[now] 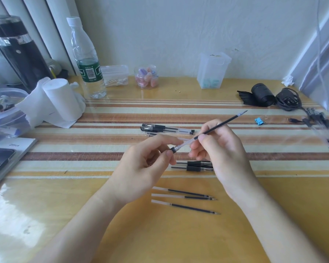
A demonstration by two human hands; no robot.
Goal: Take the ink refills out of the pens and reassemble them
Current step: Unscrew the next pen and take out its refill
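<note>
My left hand (141, 168) pinches the black-capped end of a clear pen barrel (182, 144) above the striped mat. My right hand (224, 150) pinches a black ink refill (223, 123) that sticks out of the barrel's open end and points up to the right. Three loose refills (185, 196) lie side by side on the table in front of me. Two black grip sections (196, 166) lie under my right hand, partly hidden by it. A small bunch of whole pens (167, 129) lies beyond my hands.
More pens (317, 118) and a blue binder clip (258, 120) lie at the right, near a black cable bundle (288, 99). A water bottle (87, 59), a paper roll (63, 99) and plastic containers (212, 71) stand along the back. A booklet (15, 147) lies at the left.
</note>
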